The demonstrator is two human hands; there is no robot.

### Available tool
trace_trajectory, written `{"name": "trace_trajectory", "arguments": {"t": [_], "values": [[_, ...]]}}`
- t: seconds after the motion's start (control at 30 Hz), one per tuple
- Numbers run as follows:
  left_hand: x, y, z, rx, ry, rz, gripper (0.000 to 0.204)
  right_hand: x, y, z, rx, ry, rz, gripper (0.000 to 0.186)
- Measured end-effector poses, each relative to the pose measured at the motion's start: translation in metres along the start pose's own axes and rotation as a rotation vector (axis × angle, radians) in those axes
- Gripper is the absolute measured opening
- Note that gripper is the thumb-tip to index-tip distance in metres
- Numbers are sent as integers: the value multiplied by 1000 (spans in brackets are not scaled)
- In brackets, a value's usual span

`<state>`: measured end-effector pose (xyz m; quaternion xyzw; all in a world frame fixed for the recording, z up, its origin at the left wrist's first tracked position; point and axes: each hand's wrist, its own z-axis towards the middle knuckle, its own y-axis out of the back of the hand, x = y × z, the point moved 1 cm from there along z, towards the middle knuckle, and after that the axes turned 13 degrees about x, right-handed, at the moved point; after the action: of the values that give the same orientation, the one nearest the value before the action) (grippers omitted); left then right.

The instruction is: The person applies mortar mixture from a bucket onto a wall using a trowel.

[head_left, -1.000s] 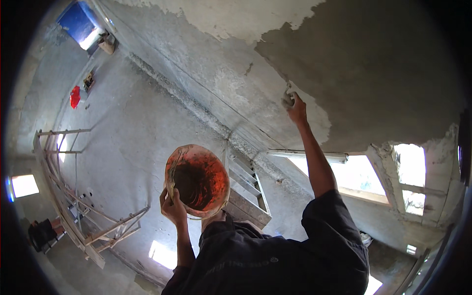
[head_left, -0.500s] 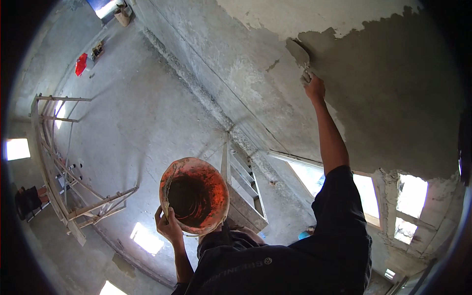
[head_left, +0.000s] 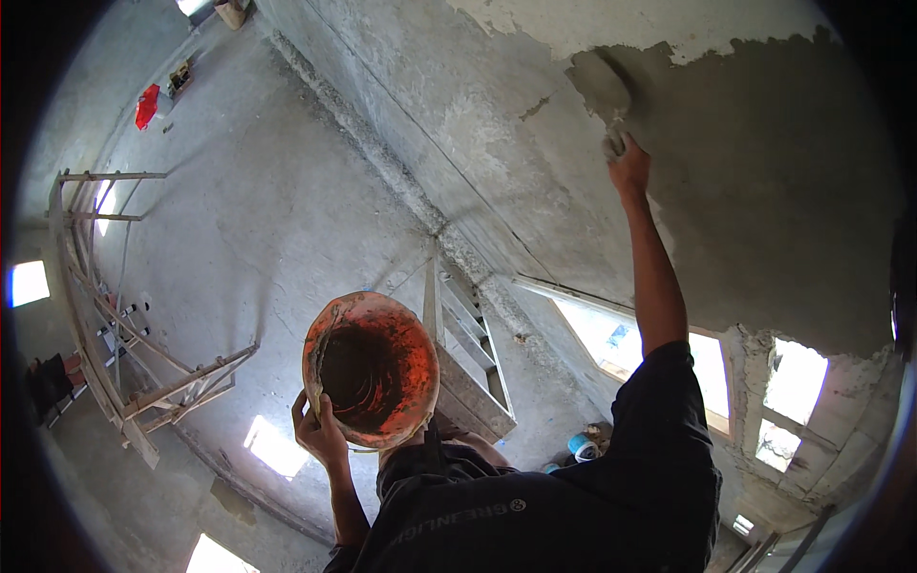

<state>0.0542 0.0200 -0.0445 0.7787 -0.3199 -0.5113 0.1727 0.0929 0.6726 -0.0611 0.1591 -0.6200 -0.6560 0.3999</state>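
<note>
My left hand (head_left: 320, 432) grips the rim of an orange bucket (head_left: 416, 368), tilted so that its inside shows. Grey mortar (head_left: 355, 374) coats the bottom and part of the wall within. With my arm stretched up, my right hand (head_left: 629, 167) is closed round the handle of a trowel (head_left: 604, 88). The trowel's blade lies against the wall, at the left edge of a dark patch of wet plaster (head_left: 764, 181). Above that patch is a pale, drier strip of wall (head_left: 611, 21).
A plank bench (head_left: 473, 368) is below me, beside the wall. At the left stands a wooden trestle frame (head_left: 124, 382). Farther off lie a red object (head_left: 146, 106) and a pail (head_left: 230, 12). Window openings (head_left: 793, 387) are at lower right, near a blue-and-white container (head_left: 581, 446).
My right hand and the trowel have moved a little to the right along the wall, and wet plaster now covers more around the blade. The bucket stays in my left hand.
</note>
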Motion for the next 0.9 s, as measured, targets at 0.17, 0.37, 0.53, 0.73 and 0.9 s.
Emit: {"name": "trace_trajectory", "arguments": {"t": [0.17,0.37,0.53,0.73,0.9], "values": [[0,2,1,43,-18,0,33,33,-22,17,204,-69,-125,37],[-7,0,1,11,-25,-2,34,50,1,10,122,-300,-257,34],[-3,0,4,37,3,-4,34,45,24,-3,-5,-187,2,33],[1,-3,8,48,-41,42,32,9,1,15,96,-137,-141,38],[-3,-2,8,72,-35,0,30,-45,5,14,80,-75,-153,41]]}}
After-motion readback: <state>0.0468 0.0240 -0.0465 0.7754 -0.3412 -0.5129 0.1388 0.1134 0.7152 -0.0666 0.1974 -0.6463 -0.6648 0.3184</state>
